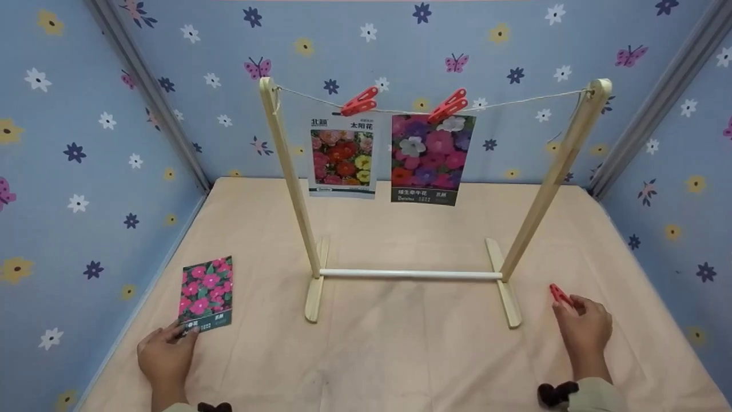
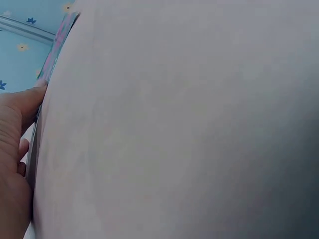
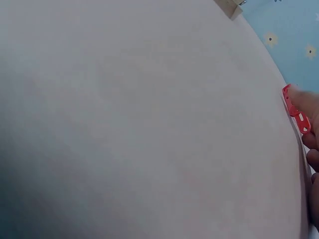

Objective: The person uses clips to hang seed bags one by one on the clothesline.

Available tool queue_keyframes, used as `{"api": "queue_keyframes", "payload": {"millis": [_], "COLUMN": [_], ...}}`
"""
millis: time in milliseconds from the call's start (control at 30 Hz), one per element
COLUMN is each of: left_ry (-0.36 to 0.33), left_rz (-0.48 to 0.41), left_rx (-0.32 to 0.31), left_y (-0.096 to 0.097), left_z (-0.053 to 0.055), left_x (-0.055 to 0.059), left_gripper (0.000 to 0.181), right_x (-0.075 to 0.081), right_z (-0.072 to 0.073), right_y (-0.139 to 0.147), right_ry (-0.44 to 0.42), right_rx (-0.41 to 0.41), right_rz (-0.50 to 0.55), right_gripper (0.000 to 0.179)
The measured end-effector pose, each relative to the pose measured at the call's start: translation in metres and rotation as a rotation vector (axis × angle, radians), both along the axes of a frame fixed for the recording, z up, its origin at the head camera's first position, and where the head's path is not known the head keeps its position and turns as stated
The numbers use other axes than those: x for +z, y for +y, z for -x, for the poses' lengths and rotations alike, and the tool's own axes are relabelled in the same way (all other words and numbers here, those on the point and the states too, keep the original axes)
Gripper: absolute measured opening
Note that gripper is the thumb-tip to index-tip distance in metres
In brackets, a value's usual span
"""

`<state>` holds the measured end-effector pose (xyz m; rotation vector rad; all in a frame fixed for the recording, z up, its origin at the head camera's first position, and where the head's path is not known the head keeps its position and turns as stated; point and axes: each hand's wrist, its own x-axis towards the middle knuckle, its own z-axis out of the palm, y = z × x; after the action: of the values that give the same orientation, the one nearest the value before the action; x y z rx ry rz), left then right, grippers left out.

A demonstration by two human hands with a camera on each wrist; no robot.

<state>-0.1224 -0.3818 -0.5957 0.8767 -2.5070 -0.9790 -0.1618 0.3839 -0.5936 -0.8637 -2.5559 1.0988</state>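
Note:
Low on the left of the head view, my left hand (image 1: 167,356) pinches the bottom corner of a flower seed packet (image 1: 207,292) with pink blooms. Seen edge-on in the left wrist view, the packet (image 2: 56,47) has the thumb on one face and other fingers behind it. Over on the right, my right hand (image 1: 586,332) holds a red clothespin (image 1: 559,294) between thumb and fingers, close over the cloth. The right wrist view shows this clothespin (image 3: 301,122) partly covered by a finger.
Between the hands stands a wooden frame (image 1: 291,189) with a white crossbar (image 1: 409,274). From its sagging string (image 1: 523,102) hang a white-bordered packet (image 1: 342,157) and a petunia-like packet (image 1: 432,154), each under a red clothespin. Patterned walls (image 1: 366,68) enclose the cloth-covered table (image 1: 366,355).

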Motion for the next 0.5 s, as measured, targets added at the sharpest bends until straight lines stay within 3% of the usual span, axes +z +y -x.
{"api": "queue_keyframes", "payload": {"millis": [267, 500], "left_ry": [0.031, -0.025], "left_rz": [-0.072, -0.174], "left_rx": [-0.076, 0.029], "left_y": [0.0045, 0.0065], "left_z": [-0.004, -0.0001], "left_x": [0.0006, 0.0014], "left_gripper": [0.039, 0.039], "right_x": [-0.0032, -0.001], "right_z": [-0.0005, -0.0011], "right_y": [0.0034, 0.0053], "right_ry": [-0.013, -0.012], "right_rx": [0.014, 0.059], "right_rz": [-0.023, -0.015], "right_gripper": [0.052, 0.051]}}
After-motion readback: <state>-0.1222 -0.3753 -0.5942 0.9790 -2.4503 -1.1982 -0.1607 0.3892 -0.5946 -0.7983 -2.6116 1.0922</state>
